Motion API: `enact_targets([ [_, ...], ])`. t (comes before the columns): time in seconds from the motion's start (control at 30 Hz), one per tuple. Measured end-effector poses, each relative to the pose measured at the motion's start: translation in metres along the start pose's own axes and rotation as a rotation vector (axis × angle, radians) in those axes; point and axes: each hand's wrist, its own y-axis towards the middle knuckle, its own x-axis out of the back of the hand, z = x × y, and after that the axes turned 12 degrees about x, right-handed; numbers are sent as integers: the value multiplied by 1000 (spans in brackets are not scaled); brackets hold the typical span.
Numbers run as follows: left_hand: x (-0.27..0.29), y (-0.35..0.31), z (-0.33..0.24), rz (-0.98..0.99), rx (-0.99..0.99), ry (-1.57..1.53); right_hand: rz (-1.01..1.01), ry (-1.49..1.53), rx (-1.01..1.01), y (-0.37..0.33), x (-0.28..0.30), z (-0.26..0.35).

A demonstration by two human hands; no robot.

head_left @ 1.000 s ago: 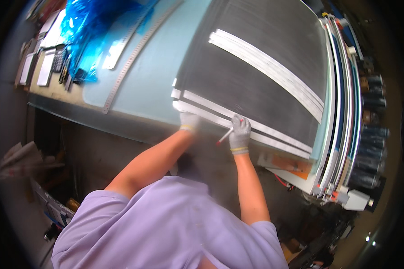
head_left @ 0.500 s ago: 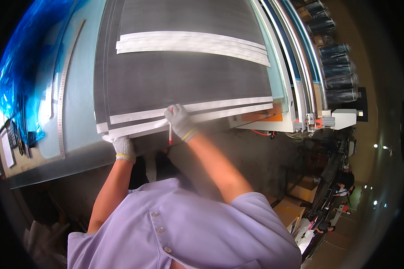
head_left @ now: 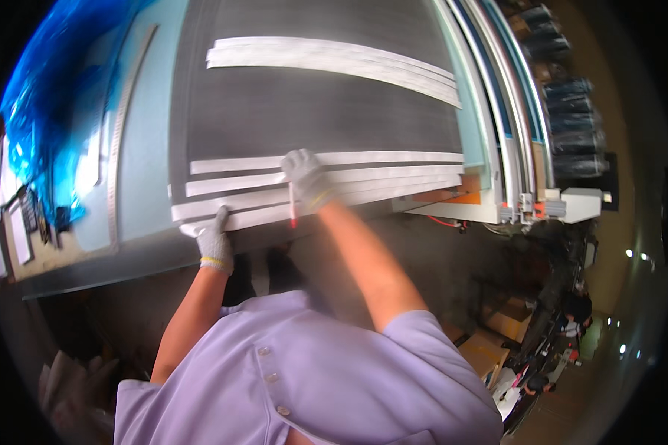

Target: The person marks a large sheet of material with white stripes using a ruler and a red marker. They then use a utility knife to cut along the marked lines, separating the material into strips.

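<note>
White strips (head_left: 252,199) lie side by side across the near edge of a large black sheet (head_left: 312,119), with dark gaps between some of them. My gloved left hand (head_left: 214,243) is at the left end of the nearest strip, its thumb on top and its other fingers partly hidden below; it seems to pinch that strip. My gloved right hand (head_left: 306,179) rests farther in, over the middle of the strips, fingers curled. From it a slim red-and-white pen (head_left: 293,211) points back toward me. Another band of white strips (head_left: 334,63) lies farther up the sheet.
To the left are a long ruler (head_left: 119,141) and crumpled blue plastic film (head_left: 37,133) on the pale table (head_left: 145,178). Metal rails (head_left: 508,104) run along the right side, with plastic-wrapped dark rolls (head_left: 575,126) beyond. Cardboard boxes (head_left: 486,352) stand lower right.
More strips now show separately at the near edge, spread apart. My right hand has moved slightly farther in, and the left thumb has lifted into sight. The whole view has shifted a little.
</note>
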Motion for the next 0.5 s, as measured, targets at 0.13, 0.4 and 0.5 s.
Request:
enact_targets([
  [0.13,-4,0,12,2,-34,42,117,78,-50,0,38,12],
  [0.4,-18,-22,-10,-121,54,133,-195,-4,169,-15,50,46],
  [0.5,-16,-20,-5,-73,35,124,0,138,357,-21,57,45],
])
